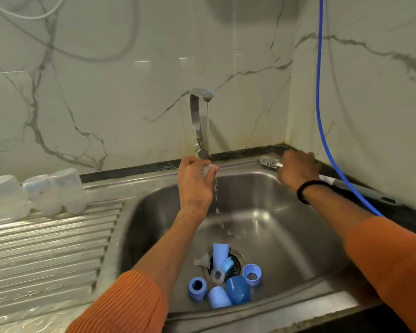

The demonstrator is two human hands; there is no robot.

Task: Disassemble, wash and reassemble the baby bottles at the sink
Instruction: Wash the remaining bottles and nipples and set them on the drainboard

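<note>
My left hand holds a small clear bottle part, probably a teat, under the running water of the tap. My right hand grips the bottle brush at the sink's back right rim, its grey bristle head pointing left. Three clear bottle bodies stand upside down on the drainboard at the left. Around the drain lie blue caps and rings, a blue collar, another collar and a clear teat.
The steel sink is wet, with a ribbed drainboard to its left. A blue hose hangs down the right wall onto the dark counter. Marble wall panels close off the back and right side.
</note>
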